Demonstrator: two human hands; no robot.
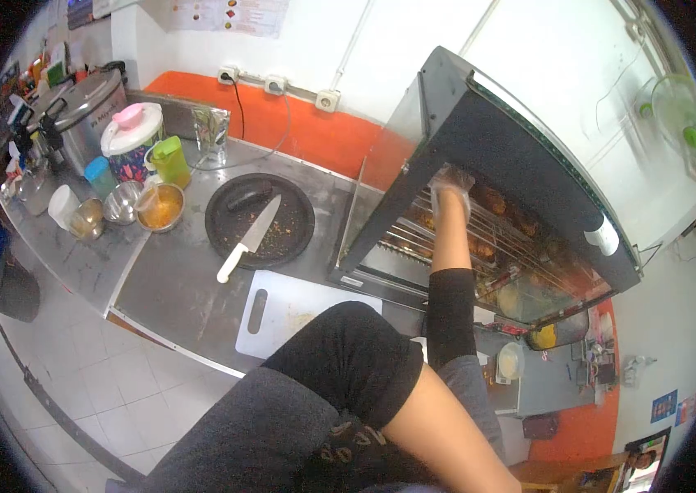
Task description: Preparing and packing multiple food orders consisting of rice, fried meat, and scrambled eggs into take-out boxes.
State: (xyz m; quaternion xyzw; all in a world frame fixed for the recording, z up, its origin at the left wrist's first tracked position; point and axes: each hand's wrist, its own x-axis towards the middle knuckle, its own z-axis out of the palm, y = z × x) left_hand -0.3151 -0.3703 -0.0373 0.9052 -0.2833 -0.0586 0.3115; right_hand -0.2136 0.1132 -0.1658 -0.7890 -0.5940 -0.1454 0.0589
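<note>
My right hand (451,180), in a clear plastic glove, reaches into a glass-sided food display cabinet (471,117) above its wire racks (496,246). Browned pieces of food (523,222) lie on those racks. The fingers are hidden, so their grip does not show. My left forearm crosses in front of me towards the lower right, and its hand is out of view. Before me lies a white cutting board (274,314) with a handle slot, partly covered by my sleeve. Behind it, a kitchen knife (255,234) with a white handle rests across a dark round stone mortar (218,215) holding a pestle (249,196) and crumbs.
Left on the metal counter (169,296) stand a metal bowl of orange-yellow food (161,208), further metal bowls (123,202), a green pitcher (170,161), a patterned container (132,138) and a large pot (92,117). Wall sockets (275,85) hold cords. A person (641,459) appears far lower right.
</note>
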